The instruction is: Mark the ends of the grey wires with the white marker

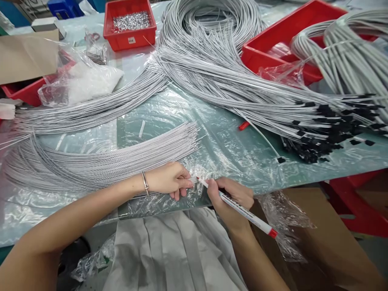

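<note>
The left hand [173, 180] pinches a small, whitish, translucent piece [194, 179] between thumb and fingertips, just above the near edge of the greenish tabletop covered in clear plastic film [260, 171]. The right hand [232, 197] is closed around a slim white marker pen with red ends [245, 212], thumb pressed along the barrel, its tip right at the piece; whether the two touch is too small to tell.

The pen should be light and rigid, its smooth barrel perhaps a little slippery; the sure hold is low on the barrel, close behind the tip, with the rear end projecting freely past the hand. The piece looks almost weightless and probably pliant, easy to drop or squash, so it is best taken by one end in a gentle pinch, leaving the end towards the pen uncovered.

Just beyond the left hand lies a fanned bundle of thin grey wires [121, 161], likely springy and apt to splay; it would best be gathered around its middle, away from the loose tips. The heap of grey wires with black ends [297, 115] seems heavier as a mass and easily tangled
</note>
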Motion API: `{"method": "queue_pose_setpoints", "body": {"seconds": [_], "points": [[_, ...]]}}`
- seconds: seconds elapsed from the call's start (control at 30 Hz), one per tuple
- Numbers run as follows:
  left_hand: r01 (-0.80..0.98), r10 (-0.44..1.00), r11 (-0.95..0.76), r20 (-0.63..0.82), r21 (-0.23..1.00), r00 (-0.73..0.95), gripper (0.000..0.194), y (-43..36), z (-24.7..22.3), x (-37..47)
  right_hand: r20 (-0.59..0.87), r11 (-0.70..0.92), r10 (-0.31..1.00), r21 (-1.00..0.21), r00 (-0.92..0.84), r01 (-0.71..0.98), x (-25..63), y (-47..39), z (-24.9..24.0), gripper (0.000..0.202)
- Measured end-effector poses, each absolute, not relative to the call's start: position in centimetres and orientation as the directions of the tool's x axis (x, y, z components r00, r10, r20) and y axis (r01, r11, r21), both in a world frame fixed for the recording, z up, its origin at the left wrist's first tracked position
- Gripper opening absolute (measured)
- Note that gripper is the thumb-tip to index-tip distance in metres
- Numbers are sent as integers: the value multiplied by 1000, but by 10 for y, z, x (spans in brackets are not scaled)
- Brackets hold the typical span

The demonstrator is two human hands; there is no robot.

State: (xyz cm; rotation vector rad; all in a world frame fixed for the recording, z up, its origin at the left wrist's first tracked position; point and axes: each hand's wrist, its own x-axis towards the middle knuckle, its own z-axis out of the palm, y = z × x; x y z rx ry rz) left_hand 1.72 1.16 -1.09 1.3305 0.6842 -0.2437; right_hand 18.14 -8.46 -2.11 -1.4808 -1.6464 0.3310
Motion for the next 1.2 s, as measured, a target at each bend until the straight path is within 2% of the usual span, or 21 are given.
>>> {"method": "queue_pose_setpoints", "body": {"seconds": [0.23, 0.53, 0.67, 0.73, 0.77, 0.83, 0.87, 0.93, 1.0, 1.07, 1.13, 1.2], "points": [[530, 219, 242, -578, 813, 786, 29, 12, -12, 17, 431, 270, 900, -666, 64, 695, 182, -85, -20, 23], [530, 220, 238, -577, 814, 787, 29, 11, -12, 16, 407, 283, 912, -704, 43, 652, 184, -86, -16, 22], [521, 217, 242, -569, 818, 793, 28, 10, -15, 15, 402, 254, 912, -716, 86, 650, 185, -89, -20, 22], [514, 217, 239, -561, 824, 798, 29, 9, -14, 14, 372, 198, 909, -782, 187, 591, 184, -91, -21, 16], [513, 252, 186, -546, 838, 799, 29, 8, -11, 13, 336, 166, 907, -840, 255, 517, 184, -92, -22, 12], [548, 421, -76, -472, 833, 775, 29, 6, 1, 13, 215, 120, 907, -956, 361, 268, 185, -94, -21, 25], [572, 520, -248, -391, 782, 759, 28, 4, 10, 14, 154, 90, 914, -979, 375, 184, 187, -94, -21, 29], [594, 630, -503, -204, 628, 749, 20, -4, 34, 17, 61, -10, 935, -980, 349, 200, 190, -95, -21, 27], [524, 613, -627, -50, 576, 789, 12, -15, 59, 25, 57, -52, 948, -942, 312, 330, 189, -93, -26, 20], [441, 551, -739, 81, 509, 830, 9, -27, 77, 36, 106, -32, 945, -912, 310, 409, 182, -87, -36, 26], [362, 492, -806, 190, 469, 850, 14, -37, 88, 48, 150, -20, 911, -914, 383, 406, 166, -81, -46, 39], [334, 474, -829, 246, 449, 845, 23, -44, 92, 57, 148, -62, 850, -925, 505, 376, 150, -77, -52, 42]]}}
